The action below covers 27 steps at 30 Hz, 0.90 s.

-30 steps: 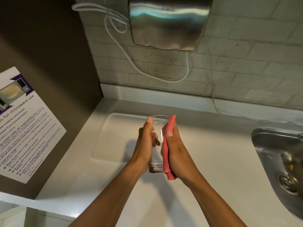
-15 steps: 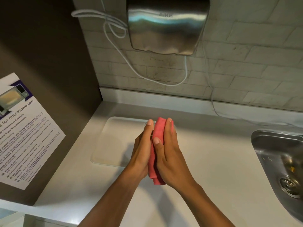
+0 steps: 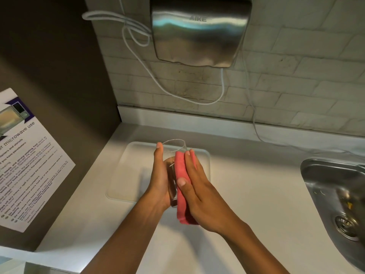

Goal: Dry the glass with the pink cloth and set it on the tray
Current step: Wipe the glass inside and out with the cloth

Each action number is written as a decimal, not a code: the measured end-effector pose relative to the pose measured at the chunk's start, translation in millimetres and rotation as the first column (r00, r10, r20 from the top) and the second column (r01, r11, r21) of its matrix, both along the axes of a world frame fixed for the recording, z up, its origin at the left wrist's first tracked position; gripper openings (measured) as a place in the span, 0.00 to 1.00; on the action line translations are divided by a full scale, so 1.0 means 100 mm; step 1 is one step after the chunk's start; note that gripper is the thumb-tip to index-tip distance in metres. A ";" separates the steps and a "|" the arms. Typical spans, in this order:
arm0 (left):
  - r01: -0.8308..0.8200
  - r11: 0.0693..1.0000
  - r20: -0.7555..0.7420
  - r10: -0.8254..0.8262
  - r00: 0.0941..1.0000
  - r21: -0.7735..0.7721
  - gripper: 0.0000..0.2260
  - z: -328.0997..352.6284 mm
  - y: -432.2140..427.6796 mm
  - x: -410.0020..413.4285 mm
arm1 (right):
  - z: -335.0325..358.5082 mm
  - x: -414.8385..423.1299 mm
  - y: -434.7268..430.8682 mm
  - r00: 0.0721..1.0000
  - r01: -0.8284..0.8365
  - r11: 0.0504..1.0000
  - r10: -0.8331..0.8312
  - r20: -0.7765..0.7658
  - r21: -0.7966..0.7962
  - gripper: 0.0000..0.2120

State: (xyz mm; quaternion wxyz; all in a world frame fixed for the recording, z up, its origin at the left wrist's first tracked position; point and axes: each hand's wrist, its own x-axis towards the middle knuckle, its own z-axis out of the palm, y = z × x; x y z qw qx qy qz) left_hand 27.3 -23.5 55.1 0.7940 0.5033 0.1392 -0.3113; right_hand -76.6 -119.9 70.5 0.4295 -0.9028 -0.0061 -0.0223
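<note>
Both hands are up over the white counter (image 3: pixel 246 194) here, and the clear drinking glass (image 3: pixel 173 153) sits sandwiched between them, held in the air with its open rim pointing away toward the back wall and its thick base down near the wrists. The left hand (image 3: pixel 159 180) cups the glass from the left side, fingers stretched along its length and wrapped onto it, one fingertip reaching right up to the rim. The right hand (image 3: pixel 197 186) lies flat on the folded pink cloth (image 3: pixel 182 192), fingers extended and close together, thumb across the near face, pressing that cloth against the right side of the glass. The cloth covers the glass wall from below the rim down past the base, its lower end poking out under the palm. Underneath and just behind the hands lies the pale rectangular tray (image 3: pixel 130 175), flat on the counter in the corner. Off to the right there's the stainless steel sink (image 3: pixel 333 190), drain showing in the bowl. On the tiled wall above hangs a brushed-metal hand dryer (image 3: pixel 199 30) with a white cable (image 3: pixel 158 84) looping below it, and on the dark panel at left a microwave-use notice (image 3: pixel 25 161) is stuck up.
</note>
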 end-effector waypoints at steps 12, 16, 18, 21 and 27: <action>0.052 0.998 0.086 -0.049 0.995 -0.030 0.39 0.03 0.00 0.07 | 0.07 0.10 0.00 0.994 0.106 0.991 -0.105 -0.013 0.086 0.31; 0.042 0.998 0.070 -0.039 0.997 -0.043 0.41 0.02 0.02 0.03 | 0.05 0.06 -0.01 0.999 -0.010 0.998 0.013 0.047 -0.055 0.31; 0.054 0.996 0.089 -0.047 0.995 -0.072 0.38 0.01 0.03 -0.01 | 0.07 0.12 -0.02 0.999 0.002 0.999 0.000 0.044 -0.043 0.31; 0.090 0.995 0.154 -0.084 0.984 -0.035 0.35 0.00 0.02 -0.04 | 0.11 0.21 -0.06 0.989 0.145 0.981 -0.145 -0.011 0.131 0.30; 0.041 0.999 0.166 -0.038 0.985 -0.018 0.42 0.05 0.07 0.01 | 0.03 0.04 0.03 0.993 0.120 0.967 -0.112 -0.047 0.225 0.31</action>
